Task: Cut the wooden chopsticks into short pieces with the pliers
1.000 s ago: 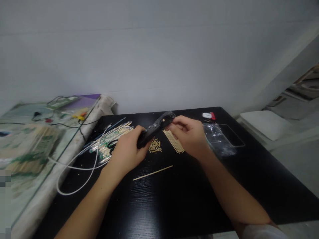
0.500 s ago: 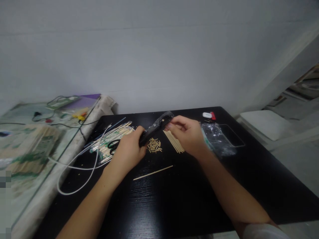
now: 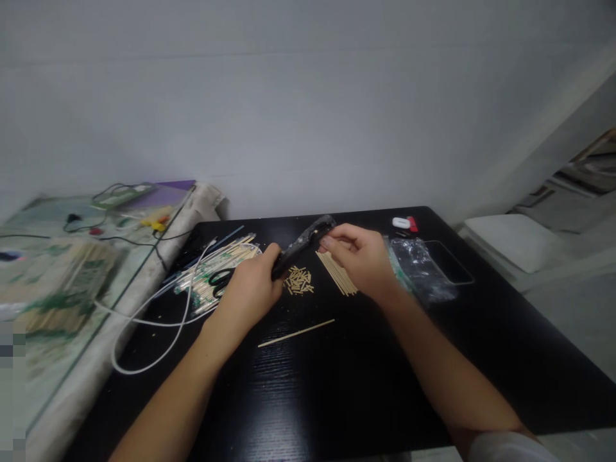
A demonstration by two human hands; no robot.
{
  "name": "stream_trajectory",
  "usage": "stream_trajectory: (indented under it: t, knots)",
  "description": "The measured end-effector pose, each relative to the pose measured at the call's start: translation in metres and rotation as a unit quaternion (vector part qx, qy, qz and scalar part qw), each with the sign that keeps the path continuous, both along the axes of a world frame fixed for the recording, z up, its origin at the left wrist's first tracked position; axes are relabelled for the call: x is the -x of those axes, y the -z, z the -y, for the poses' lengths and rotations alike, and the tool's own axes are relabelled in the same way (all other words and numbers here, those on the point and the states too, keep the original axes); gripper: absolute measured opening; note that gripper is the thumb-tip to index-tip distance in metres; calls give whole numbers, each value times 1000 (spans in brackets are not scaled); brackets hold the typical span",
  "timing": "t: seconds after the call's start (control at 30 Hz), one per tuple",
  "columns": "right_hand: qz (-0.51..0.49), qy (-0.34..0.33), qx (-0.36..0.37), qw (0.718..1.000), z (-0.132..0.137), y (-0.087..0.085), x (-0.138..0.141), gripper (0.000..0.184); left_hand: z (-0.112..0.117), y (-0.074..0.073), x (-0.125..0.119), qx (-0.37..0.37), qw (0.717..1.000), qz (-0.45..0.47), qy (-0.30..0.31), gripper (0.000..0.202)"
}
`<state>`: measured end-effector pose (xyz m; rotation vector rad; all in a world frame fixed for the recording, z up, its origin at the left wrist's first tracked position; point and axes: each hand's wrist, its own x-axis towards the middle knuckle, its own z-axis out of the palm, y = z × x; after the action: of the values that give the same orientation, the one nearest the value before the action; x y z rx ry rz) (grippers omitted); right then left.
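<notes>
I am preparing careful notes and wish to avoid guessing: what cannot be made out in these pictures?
In the head view:
Whether the right hand holds anything: its own fingers hide this.
Black tool: its handle end is covered by the left hand.
Short stick pieces: too small and heaped to count.
Sleeve: cut off by the bottom edge.

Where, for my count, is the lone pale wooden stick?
In the head view, the stick lies slightly left of centre on the black table, nearer the camera than the heap of short pale wooden pieces.
</notes>
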<state>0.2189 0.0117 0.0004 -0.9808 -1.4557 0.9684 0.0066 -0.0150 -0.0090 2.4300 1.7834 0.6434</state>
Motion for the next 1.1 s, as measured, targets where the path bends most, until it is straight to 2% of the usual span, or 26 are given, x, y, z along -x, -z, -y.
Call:
stream_trajectory:
  t: [0.27, 0.47, 0.8, 1.1]
  knots:
    - [-22, -12, 18, 1000, -2, 1, 2, 10, -2, -1, 1, -11, 1000, 21, 6, 9]
    - [-24, -15, 18, 999, -2, 6, 2, 18, -2, -1, 3, -26, 999, 34, 21, 6]
    - [38, 19, -52, 998, -2, 10, 0, 14, -2, -2, 0, -29, 999, 36, 18, 36]
    - [87, 32, -61, 994, 4, -1, 1, 16, 1, -4, 0, -50, 999, 4, 17, 45]
